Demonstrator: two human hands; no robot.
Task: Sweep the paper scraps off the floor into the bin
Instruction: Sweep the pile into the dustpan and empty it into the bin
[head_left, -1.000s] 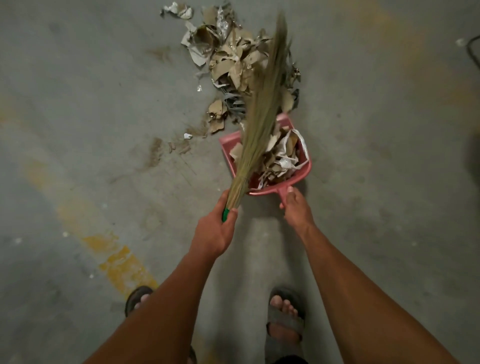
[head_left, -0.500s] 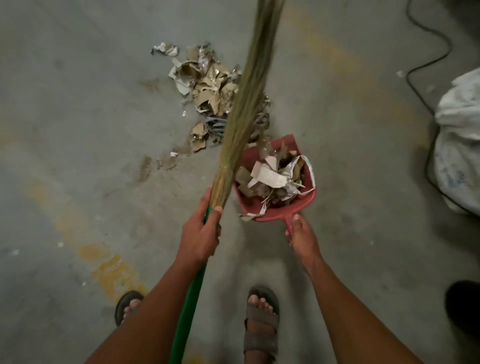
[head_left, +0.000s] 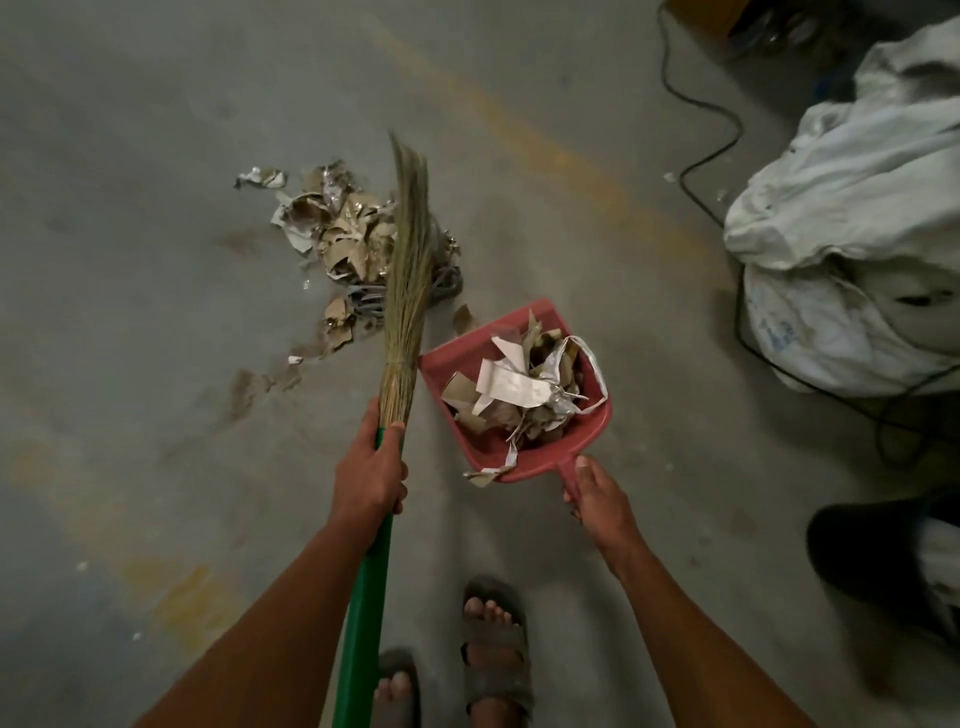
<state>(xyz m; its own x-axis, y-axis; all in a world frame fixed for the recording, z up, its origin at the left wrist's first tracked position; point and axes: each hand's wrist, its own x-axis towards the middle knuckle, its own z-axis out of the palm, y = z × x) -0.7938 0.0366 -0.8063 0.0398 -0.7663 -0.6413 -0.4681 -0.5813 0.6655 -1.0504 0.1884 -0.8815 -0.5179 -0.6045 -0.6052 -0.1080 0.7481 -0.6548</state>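
My left hand (head_left: 370, 470) grips a grass broom (head_left: 408, 270) where its green handle meets the bristles; the bristles point away from me over a pile of brown and white paper scraps (head_left: 343, 234) on the concrete floor. My right hand (head_left: 597, 493) holds the handle of a red dustpan (head_left: 597, 423), which is lifted and filled with paper scraps (head_left: 519, 387). The dustpan sits to the right of the broom, apart from the pile.
A large white sack (head_left: 852, 234) lies at the right with a black cable (head_left: 696, 171) looping past it. A dark object (head_left: 883, 551) sits at the lower right. My sandalled feet (head_left: 493, 634) stand below the dustpan. Yellow paint marks cross the floor.
The dustpan has lifted off the floor and moved back and to the right, away from the pile. The broom has swung off the dustpan to its left. The view has turned right toward the sack.
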